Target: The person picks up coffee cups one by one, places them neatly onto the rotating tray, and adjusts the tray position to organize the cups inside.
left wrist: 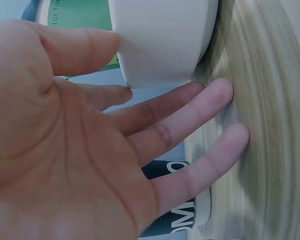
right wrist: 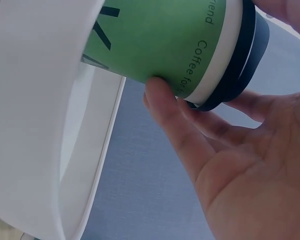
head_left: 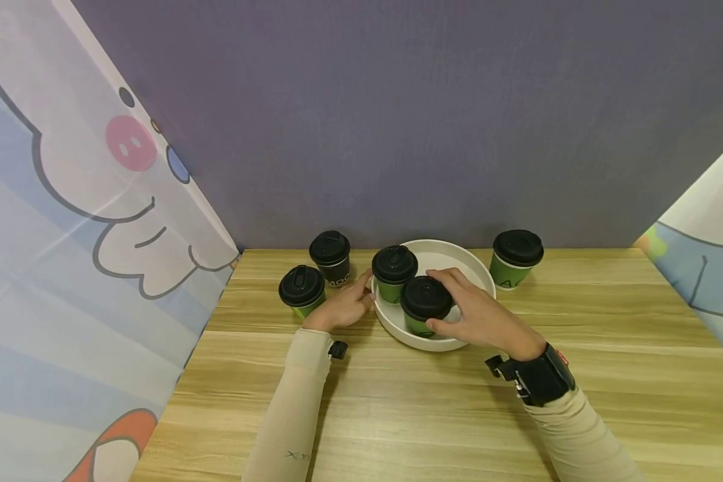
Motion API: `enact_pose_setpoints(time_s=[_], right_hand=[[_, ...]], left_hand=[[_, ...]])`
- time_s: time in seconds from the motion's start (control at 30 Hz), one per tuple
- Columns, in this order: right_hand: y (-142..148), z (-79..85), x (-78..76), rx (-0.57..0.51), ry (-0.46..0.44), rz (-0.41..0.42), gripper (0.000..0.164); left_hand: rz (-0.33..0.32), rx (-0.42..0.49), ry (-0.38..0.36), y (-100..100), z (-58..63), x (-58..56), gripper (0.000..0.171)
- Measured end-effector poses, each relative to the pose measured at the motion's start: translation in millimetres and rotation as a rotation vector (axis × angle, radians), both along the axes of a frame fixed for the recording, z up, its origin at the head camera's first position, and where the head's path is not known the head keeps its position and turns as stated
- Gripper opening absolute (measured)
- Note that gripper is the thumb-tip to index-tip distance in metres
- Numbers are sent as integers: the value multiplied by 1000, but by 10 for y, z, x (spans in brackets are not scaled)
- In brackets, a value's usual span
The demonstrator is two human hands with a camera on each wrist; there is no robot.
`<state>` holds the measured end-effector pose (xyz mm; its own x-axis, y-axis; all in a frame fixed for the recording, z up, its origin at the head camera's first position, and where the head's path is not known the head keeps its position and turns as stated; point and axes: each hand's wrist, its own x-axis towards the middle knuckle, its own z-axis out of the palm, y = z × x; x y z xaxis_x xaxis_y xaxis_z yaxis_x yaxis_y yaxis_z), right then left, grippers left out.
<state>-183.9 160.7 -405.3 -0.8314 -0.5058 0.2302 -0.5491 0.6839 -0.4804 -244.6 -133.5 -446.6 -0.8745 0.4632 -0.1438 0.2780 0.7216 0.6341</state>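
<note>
My right hand (head_left: 485, 318) grips a green paper coffee cup (head_left: 426, 299) with a black lid, thumb on the near side and fingers at the far side. The cup stands upright over the front of a round white tray (head_left: 432, 344). A second green cup (head_left: 394, 266) is in the tray's left part, right beside it. On the tray's left side, my left hand (head_left: 345, 309) has its fingers extended. In the left wrist view its thumb (left wrist: 85, 50) meets the tray's outer wall, and the lower fingertips are close to the tabletop.
Left of the tray stand a dark cup (head_left: 330, 253) and a green cup (head_left: 301, 286), both black-lidded, near my left hand. Another green cup (head_left: 514, 261) is just right of the tray. A grey panel (head_left: 397, 134) rises behind the wooden table (head_left: 397, 415).
</note>
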Motion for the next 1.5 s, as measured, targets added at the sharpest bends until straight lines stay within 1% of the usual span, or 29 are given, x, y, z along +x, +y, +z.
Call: enact_pose_setpoints(time_s=[0.27,0.37,0.43,0.53,0.73,0.83,0.93,1.17,1.27,1.37,1.5], right_hand=[[-1,20,11,-6,2,17,80],[7,26,8,-26,-7,29,80],[20,29,1,-47,-10,33,78],[50,40,-6,-75,-12,22,75],[156,68,-41,-95,-11,-51,69],[234,72,-81,-97,14,-94,64],[327,74,-121,-109,51,-132,59],[539,77,-200,-170,196,-235,51],[624,36,-246,-204,233,-278,51],[712,-18,-287,-217,226,-326,53],[831,-66,-306,-200,164,-393,61]], left_hand=[[3,14,5,3,12,5,64],[-1,21,0,-3,8,5,65],[-3,25,-3,-7,2,4,66],[-11,45,-24,-10,-7,-4,74],[-26,66,-70,-2,-25,-9,101],[-29,55,-72,1,-21,1,113],[-36,52,-62,10,-10,10,120],[-44,39,-42,22,13,26,122],[-45,32,-42,20,6,19,121],[-47,32,-40,16,-4,7,120],[-45,39,-51,12,-18,-10,120]])
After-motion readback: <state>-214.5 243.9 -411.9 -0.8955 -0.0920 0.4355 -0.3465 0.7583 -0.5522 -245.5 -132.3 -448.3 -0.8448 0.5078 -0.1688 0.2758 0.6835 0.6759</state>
